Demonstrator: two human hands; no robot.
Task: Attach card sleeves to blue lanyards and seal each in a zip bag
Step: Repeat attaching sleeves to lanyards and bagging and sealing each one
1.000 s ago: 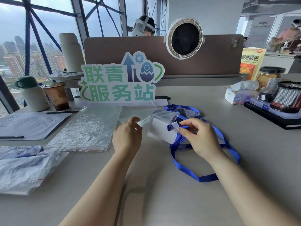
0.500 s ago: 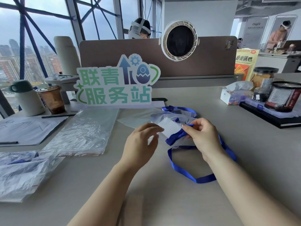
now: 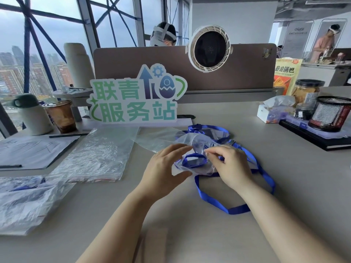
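A clear zip bag (image 3: pixel 190 143) lies crumpled on the table between my hands, with a loop of blue lanyard (image 3: pixel 193 161) showing through it. My left hand (image 3: pixel 167 168) holds the bag's near end between thumb and fingers. My right hand (image 3: pixel 229 166) pinches the plastic and lanyard at the bag's right side. The rest of that blue lanyard (image 3: pixel 237 209) trails in a loop toward me, outside the bag. A second blue lanyard (image 3: pixel 209 128) with a clear card sleeve lies just behind. The sleeve inside the bag is hard to make out.
A stack of empty zip bags (image 3: pixel 100 154) lies to the left, filled bags (image 3: pixel 24 202) at the near left edge. A standing sign (image 3: pixel 133 99), cups (image 3: pixel 60 116), papers (image 3: pixel 32 149), a tissue box (image 3: pixel 273 112) and a mesh holder (image 3: pixel 330 112) ring the work area.
The lanyard end has gone further into the bag. My left hand moved right and closed on the bag; my right hand shifted down over the plastic.
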